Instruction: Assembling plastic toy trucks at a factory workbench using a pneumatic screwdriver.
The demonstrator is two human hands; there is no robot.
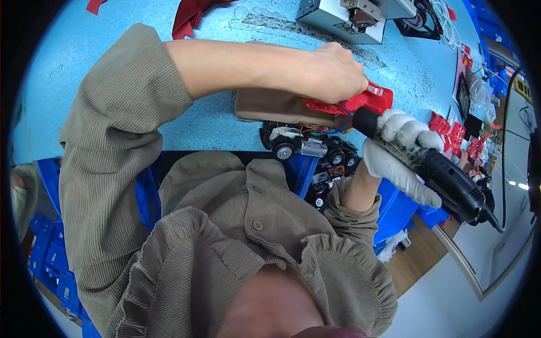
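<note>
My bare left hand (336, 73) reaches across the bench with its fingers curled down over a red plastic toy vehicle shell (376, 98), gripping it. The shell lies at the right end of a brown pad (267, 106). In a white glove, my right hand (403, 152) is wrapped round a black corded electric screwdriver (451, 177). The tool's front end points at the shell; its tip is hidden. Just nearer to me than the pad sits a black toy truck chassis (307, 145) with silver-hubbed wheels. Coloured wires run from it towards the shell.
A metal fixture (349, 19) stands at the far side of the blue bench, beside a black fan (420, 25). Red cloth (191, 17) lies far left. Several red shells (453, 132) are at the right. Another chassis (324, 183) sits below the bench edge, near blue bins (394, 205).
</note>
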